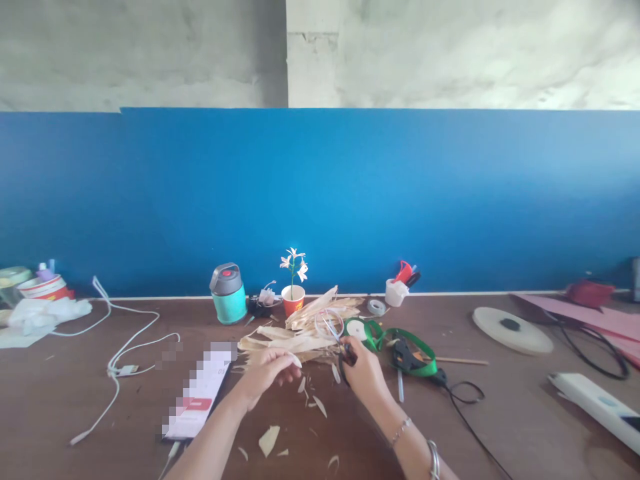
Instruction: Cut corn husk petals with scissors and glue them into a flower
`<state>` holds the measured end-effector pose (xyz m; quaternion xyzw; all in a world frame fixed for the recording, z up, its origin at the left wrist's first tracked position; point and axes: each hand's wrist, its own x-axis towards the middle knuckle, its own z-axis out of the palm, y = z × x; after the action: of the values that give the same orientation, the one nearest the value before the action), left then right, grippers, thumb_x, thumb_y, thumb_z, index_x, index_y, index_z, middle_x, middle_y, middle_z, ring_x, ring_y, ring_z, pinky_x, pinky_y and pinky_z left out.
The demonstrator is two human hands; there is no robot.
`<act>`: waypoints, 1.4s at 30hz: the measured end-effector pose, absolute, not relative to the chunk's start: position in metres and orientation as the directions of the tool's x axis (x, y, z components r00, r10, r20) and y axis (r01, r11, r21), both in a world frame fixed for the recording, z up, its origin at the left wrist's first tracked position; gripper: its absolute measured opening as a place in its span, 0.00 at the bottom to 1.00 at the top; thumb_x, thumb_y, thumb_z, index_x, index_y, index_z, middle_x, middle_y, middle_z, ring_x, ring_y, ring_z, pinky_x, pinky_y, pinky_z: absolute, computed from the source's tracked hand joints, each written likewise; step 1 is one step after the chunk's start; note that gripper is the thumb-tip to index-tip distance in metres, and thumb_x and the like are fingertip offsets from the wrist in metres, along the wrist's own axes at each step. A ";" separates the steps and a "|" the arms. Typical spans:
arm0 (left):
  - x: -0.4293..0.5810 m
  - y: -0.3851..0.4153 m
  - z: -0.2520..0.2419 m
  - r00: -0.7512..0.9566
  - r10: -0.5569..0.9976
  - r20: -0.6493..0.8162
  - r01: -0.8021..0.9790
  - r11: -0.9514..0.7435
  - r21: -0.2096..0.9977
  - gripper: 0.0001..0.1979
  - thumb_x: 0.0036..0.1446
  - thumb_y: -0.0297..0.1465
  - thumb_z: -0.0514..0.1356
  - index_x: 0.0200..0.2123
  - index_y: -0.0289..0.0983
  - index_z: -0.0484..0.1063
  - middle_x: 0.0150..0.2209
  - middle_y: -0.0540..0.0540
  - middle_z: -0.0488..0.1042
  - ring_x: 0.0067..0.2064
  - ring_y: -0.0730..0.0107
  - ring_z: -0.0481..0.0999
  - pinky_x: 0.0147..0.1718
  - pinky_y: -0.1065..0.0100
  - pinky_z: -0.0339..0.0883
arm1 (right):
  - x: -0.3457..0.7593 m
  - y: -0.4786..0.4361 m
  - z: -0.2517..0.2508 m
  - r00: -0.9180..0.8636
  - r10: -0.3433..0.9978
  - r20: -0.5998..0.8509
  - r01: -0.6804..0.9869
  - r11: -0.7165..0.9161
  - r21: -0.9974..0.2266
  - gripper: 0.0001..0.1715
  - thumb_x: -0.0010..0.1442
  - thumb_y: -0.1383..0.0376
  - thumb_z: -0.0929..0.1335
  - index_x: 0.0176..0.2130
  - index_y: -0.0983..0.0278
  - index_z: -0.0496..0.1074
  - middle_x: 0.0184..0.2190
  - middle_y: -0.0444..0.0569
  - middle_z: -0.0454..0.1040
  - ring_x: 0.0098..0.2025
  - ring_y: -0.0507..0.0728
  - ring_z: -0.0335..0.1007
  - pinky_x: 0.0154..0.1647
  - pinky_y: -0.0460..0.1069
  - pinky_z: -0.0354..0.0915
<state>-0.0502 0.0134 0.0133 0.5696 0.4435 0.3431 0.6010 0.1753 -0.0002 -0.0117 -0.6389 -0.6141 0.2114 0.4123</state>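
Between the thumb and fingers of my left hand (273,373) is a small pale petal-shaped piece (295,361). My right hand (364,373) grips a pair of scissors (333,330), blades pointing up and to the left, apart from the piece. Whether the blades are parted is hard to make out. Just beyond both hands lies a heap of dried corn husks (320,313). Cut scraps (269,440) are scattered on the table below and between my hands. Behind the heap, a paper cup (293,303) holds a stem of white flowers (294,263).
Left of my hands are a phone (200,400), white cables (113,360) and a teal flask (230,303). To the right lie green ribbon (427,357), a glue gun (407,357), a tape roll (377,307), a pen cup (396,292) and a round disc (513,331). A blue partition (350,200) stands behind.
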 end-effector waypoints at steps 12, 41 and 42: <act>-0.044 0.012 -0.006 0.441 0.881 -0.171 0.566 -0.125 0.815 0.17 0.53 0.37 0.50 0.19 0.35 0.70 0.15 0.52 0.66 0.21 0.71 0.65 0.24 0.70 0.55 | 0.175 -0.002 -0.015 0.101 0.992 0.075 0.817 -0.040 -0.575 0.20 0.44 0.75 0.65 0.38 0.60 0.69 0.27 0.44 0.74 0.31 0.55 0.69 0.29 0.44 0.53; -0.019 0.002 -0.005 0.381 0.919 -0.104 -0.185 0.186 0.965 0.20 0.41 0.44 0.67 0.21 0.35 0.65 0.17 0.55 0.65 0.16 0.82 0.55 0.16 0.75 0.44 | 0.137 -0.024 0.008 -0.170 0.982 -0.086 -0.333 -0.139 -0.933 0.20 0.38 0.63 0.75 0.33 0.63 0.68 0.23 0.39 0.68 0.21 0.48 0.58 0.19 0.42 0.49; -0.019 0.003 -0.006 0.370 0.923 -0.109 -0.173 0.183 0.968 0.20 0.41 0.44 0.67 0.21 0.35 0.65 0.17 0.55 0.65 0.16 0.82 0.55 0.16 0.75 0.44 | 0.136 -0.024 0.009 -0.155 0.986 -0.063 -0.331 -0.112 -0.937 0.21 0.38 0.63 0.75 0.33 0.63 0.68 0.24 0.40 0.69 0.22 0.48 0.59 0.20 0.42 0.52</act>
<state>-0.0190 0.0025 -0.0057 0.4895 0.3828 0.4107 0.6672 0.1358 -0.0244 0.0085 -0.3916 -0.4182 0.6345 0.5188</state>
